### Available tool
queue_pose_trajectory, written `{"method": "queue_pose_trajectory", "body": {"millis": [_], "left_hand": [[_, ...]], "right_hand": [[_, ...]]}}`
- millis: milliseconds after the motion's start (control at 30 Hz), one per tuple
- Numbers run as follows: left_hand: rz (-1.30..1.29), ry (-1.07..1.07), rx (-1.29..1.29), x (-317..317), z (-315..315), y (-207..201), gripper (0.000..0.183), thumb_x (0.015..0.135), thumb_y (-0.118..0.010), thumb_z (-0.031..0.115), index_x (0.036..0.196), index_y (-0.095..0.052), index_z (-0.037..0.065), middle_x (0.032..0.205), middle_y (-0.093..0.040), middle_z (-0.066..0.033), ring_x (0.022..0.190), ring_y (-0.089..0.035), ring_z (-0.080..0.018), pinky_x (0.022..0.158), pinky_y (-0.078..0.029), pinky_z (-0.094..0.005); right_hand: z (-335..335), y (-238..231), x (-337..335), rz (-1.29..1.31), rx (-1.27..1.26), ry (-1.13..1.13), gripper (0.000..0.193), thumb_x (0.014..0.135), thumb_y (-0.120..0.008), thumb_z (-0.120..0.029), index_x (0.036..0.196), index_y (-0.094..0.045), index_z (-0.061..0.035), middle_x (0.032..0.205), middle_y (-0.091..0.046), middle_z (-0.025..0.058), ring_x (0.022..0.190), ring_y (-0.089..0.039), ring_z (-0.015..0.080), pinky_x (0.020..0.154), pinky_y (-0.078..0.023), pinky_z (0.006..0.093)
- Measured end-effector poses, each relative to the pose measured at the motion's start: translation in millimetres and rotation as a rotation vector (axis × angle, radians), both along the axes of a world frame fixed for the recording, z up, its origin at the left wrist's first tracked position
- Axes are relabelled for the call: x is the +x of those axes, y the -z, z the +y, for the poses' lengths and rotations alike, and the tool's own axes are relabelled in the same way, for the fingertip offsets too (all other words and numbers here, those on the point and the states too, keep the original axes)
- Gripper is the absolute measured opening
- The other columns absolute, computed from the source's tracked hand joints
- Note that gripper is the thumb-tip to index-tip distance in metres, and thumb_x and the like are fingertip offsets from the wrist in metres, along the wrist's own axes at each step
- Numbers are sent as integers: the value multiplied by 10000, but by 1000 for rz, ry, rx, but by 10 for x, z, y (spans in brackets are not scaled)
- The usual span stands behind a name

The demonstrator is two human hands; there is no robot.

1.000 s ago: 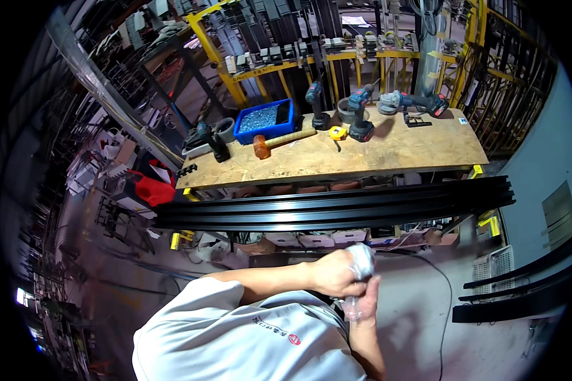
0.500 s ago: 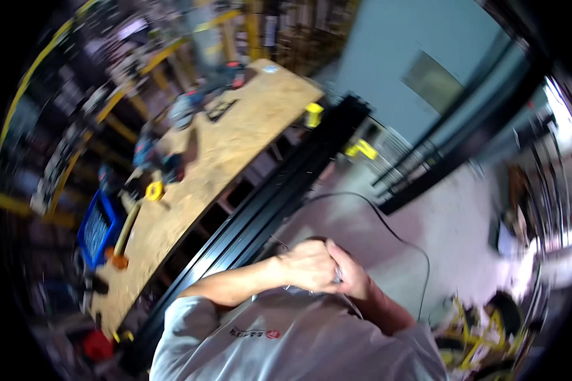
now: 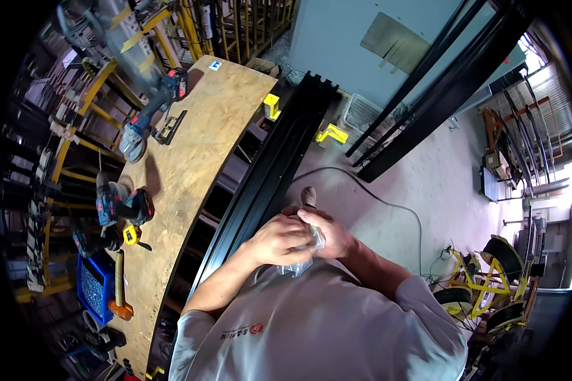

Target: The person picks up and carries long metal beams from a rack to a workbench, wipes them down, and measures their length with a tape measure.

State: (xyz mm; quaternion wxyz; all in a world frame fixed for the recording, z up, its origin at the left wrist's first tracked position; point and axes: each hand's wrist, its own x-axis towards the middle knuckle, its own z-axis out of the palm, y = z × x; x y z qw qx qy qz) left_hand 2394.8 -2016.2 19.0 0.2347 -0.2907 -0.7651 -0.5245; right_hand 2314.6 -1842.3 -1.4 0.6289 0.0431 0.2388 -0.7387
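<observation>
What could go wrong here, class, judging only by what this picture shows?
The cable trails across the floor beside the person's shoe, so it may cause a trip. Both hands, left hand and right hand, are busy with a small clear plastic bag, so neither could quickly break a fall.

a long wooden workbench carries power tools, a mallet and a blue bin; black metal profiles lie alongside it.

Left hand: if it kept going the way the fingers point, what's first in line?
The left hand already meets the crinkled clear plastic bag and the right hand gripping it. Nothing else intervenes; depth is unclear.
</observation>
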Motion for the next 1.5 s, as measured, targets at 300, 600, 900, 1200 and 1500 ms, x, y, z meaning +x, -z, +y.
{"method": "queue_pose_trajectory", "body": {"millis": [300, 600, 900, 1200, 1500], "left_hand": [[-246, -984, 260, -299, -319, 362, 141, 913, -564, 30, 877, -656, -71, 809, -650, -173, 720, -646, -308, 688, -513, -372], [-782, -1431, 135, -177, -221, 1469, 205, 972, -587, 43, 1118, -639, -92, 959, -618, -178, 796, -609, -287, 717, -500, -361], [-772, -1722, -140, -597, 53, 1328, 254, 868, -595, -2, 1112, -627, -66, 1044, -629, -260, 985, -596, -454, 883, -498, -482], [-706, -1882, -140, -675, 25, 1733, 310, 934, -647, 109, 1205, -637, -42, 1087, -649, -222, 989, -621, -423, 873, -513, -470], [-697, -1792, -241, -659, -55, 2008, 366, 987, -621, 231, 1220, -650, -51, 1112, -600, -235, 976, -603, -421, 829, -505, -497]], "right_hand": [[-42, 249, -1262, 1025, 619, 344, 206, 1043, -618, -191, 882, -626, -63, 701, -492, -81, 634, -437, 27, 539, -369, 256], [380, 249, -4748, 2142, 925, 638, 529, 915, -635, -145, 1417, -543, -5, 1294, -609, 212, 1186, -582, 326, 1042, -460, 389], [-4, 1284, -6178, 2022, 1119, 116, 586, 921, -736, -254, 1371, -549, 72, 1255, -644, 318, 1180, -623, 455, 1030, -484, 500], [-1318, 978, -5486, 2077, 550, 163, 355, 1044, -536, -342, 1095, -780, -89, 1004, -747, 194, 973, -725, 357, 852, -570, 420], [637, 2124, -4662, 1445, 1101, -32, 608, 1021, -602, -422, 1420, -451, 11, 1015, -673, 259, 958, -650, 463, 821, -516, 497]]}}
